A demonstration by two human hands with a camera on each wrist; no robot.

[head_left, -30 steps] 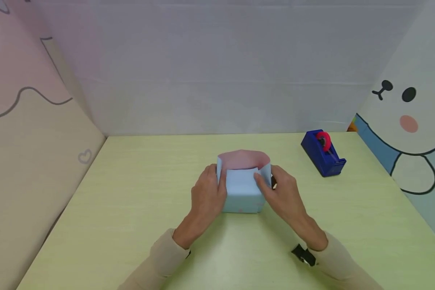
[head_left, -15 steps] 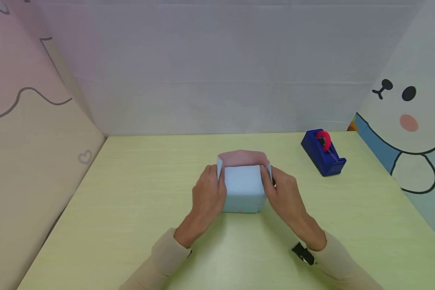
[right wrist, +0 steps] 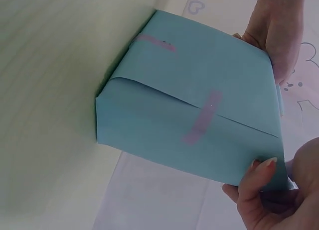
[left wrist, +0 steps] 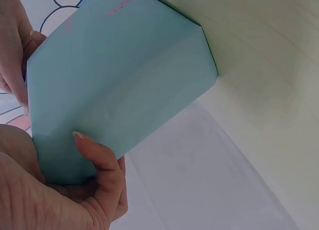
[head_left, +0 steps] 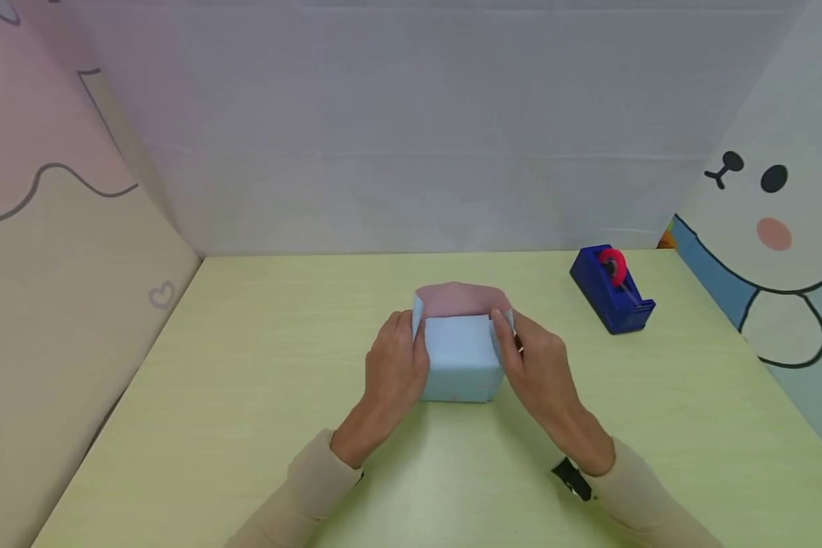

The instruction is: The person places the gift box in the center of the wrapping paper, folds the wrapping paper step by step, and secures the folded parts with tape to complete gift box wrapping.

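Note:
A box wrapped in light blue paper (head_left: 459, 377) stands on the table, its upper end facing me. The paper's pink inner side (head_left: 455, 299) shows in a flap raised at the far edge. My left hand (head_left: 397, 361) grips the left side of the paper, thumb towards me and fingers curled behind. On the right side my right hand (head_left: 543, 373) pinches the paper at the upper corner between thumb and fingers. Strips of pink tape (right wrist: 203, 118) cross a seam on the wrapped side in the right wrist view.
A blue tape dispenser (head_left: 610, 293) with a red-cored roll stands at the back right of the pale wooden table (head_left: 281, 327). Cloth-like panels with cartoon prints enclose the table at the back and both sides.
My right thumb has moved off the near flap to the right edge, drawing the right-hand paper inward. My left hand stays almost where it was.

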